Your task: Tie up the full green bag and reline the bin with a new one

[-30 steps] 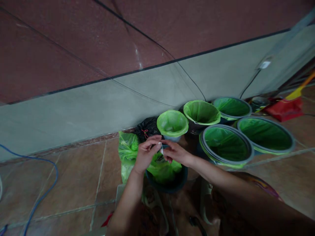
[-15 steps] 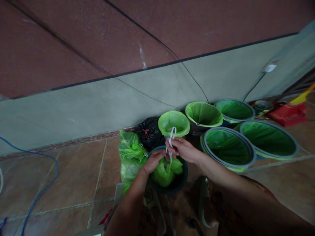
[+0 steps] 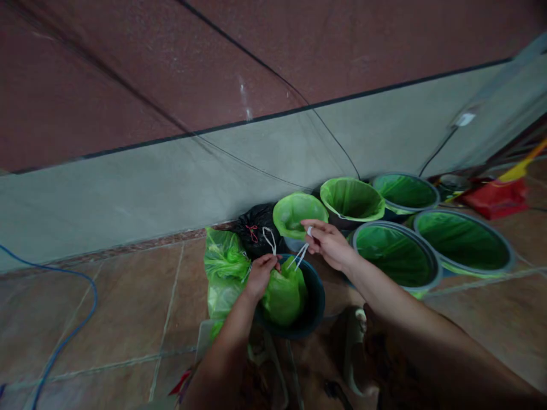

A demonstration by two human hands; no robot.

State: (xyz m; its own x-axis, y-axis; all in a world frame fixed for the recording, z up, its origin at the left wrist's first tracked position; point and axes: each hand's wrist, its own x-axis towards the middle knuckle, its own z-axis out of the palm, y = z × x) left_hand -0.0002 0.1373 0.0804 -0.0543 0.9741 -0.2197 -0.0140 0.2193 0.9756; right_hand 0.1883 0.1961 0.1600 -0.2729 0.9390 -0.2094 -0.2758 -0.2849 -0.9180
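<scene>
A green garbage bag (image 3: 285,297) sits bunched inside a dark blue-green bin (image 3: 318,310) in front of me. My left hand (image 3: 260,275) is closed at the bag's gathered top, pinching the white drawstring, whose loop stands up past the fingertips. Above the bin's right side, my right hand (image 3: 328,244) grips another white drawstring loop (image 3: 301,254), which stretches tight from the bag and wraps at its fingers. Tied green bags (image 3: 226,262) stand just left of the bin. Behind them lies a black bag (image 3: 258,236) with a red tie.
Several bins lined with green bags stand to the right, among them a grey-rimmed bin (image 3: 395,256) beside my right forearm. A red dustpan (image 3: 498,198) lies beyond them. A blue hose (image 3: 92,302) runs over the tiles at left. The wall (image 3: 149,196) closes off the back.
My hands have drawn apart: the right moved up and right, pulling its drawstring taut, while the left shifted slightly left. The bag's top has drawn up between them.
</scene>
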